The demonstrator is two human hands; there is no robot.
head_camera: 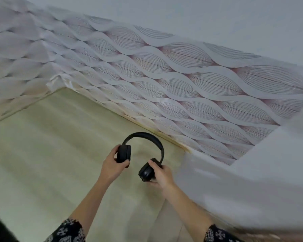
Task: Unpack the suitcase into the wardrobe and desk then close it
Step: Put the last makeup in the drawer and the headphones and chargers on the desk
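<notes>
Below, black headphones over pale surface, wave-patterned wallpaper behind.

One head-worn, wide-angle camera, looking forward and down.

It rides at the person's head height and faces down along both forearms. The left hand and right hand gripping the headphones sit just below the middle of the frame, close under the lens, and the patterned sleeves touch the bottom edge. Past them, farther off, the view takes in the pale floor and a room corner of leaf-patterned wall. The frame is rolled, so the foot of the wall runs diagonally from upper left to lower right. A blurred white surface fills the right side, near the camera.
</notes>
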